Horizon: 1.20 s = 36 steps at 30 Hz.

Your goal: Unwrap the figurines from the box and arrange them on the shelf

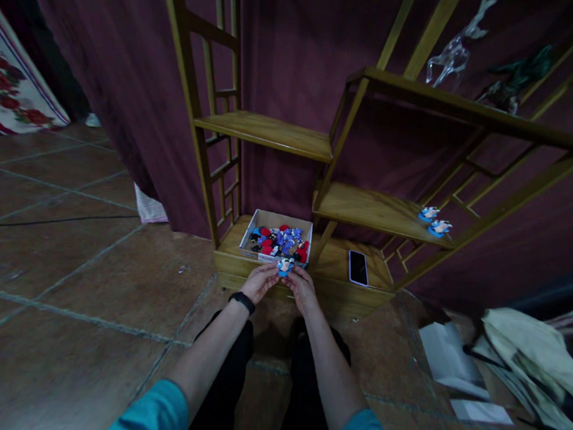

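The left hand (262, 280) and the right hand (301, 286) meet in front of the body, their fingertips pinching a small blue, white and pale-pink figurine (284, 266) from either side. The figurine is held up just in front of a shallow open cardboard box with pale edges (281, 219), which holds a jumble of small red, black, blue and purple figures (284, 240). A black band (243, 301) circles the left wrist. The box sits on the low base of a yellowish-brown wooden shelf unit (268, 133); to its right on that base lies a dark-screened phone with a pale rim (358, 267). On the middle shelf above the phone, two small blue-and-white figurines (438, 228) stand close together near the right end. On the upper right shelf are a clear, deer-shaped ornament (453, 59) and a dark green ornament (522, 72), its shape hard to make out.
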{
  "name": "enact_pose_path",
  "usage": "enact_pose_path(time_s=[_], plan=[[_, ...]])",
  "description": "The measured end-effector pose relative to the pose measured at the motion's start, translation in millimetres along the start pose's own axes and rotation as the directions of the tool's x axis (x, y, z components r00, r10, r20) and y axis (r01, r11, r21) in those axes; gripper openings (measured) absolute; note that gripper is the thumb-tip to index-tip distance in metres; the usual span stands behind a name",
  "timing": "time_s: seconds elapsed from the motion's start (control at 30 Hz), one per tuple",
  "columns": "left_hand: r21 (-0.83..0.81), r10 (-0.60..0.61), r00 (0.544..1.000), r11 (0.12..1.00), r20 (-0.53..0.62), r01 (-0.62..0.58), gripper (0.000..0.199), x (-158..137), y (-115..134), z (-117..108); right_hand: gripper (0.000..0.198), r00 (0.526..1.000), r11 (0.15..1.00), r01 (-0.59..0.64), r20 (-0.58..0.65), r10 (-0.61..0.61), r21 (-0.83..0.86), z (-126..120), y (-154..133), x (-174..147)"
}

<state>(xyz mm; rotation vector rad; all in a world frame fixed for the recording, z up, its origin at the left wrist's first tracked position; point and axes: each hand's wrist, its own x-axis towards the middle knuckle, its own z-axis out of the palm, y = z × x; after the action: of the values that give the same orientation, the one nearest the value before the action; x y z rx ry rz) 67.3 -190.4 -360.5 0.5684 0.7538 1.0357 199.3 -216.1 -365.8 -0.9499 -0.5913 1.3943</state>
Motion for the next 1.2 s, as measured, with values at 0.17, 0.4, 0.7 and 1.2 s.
enact_pose_path(time_s=[0.17,0.4,0.7,1.2], plan=[[0.004,0.008,1.000,1.000,0.018,-0.008,0.027,0.6,-0.8,0.5,0.030,1.000,1.000,-0.001,0.003,0.001,0.021,0.0,-0.6,0.2],[0.035,0.027,0.998,0.999,0.049,-0.029,0.032,-2.0,-1.9,5.8,0.029,1.000,1.000,-0.014,-0.018,0.014,0.023,0.7,-2.9,-0.5],[0.050,0.056,0.995,0.997,0.086,-0.061,0.045,0.1,-4.8,2.4,0.035,0.999,0.999,0.034,0.008,-0.034,-0.003,0.3,-1.8,-3.0],[0.059,0.063,0.994,0.996,0.092,-0.069,0.048,0.4,-5.2,1.7,0.036,1.000,1.000,0.013,-0.027,-0.013,-0.013,-2.9,0.6,3.0]])
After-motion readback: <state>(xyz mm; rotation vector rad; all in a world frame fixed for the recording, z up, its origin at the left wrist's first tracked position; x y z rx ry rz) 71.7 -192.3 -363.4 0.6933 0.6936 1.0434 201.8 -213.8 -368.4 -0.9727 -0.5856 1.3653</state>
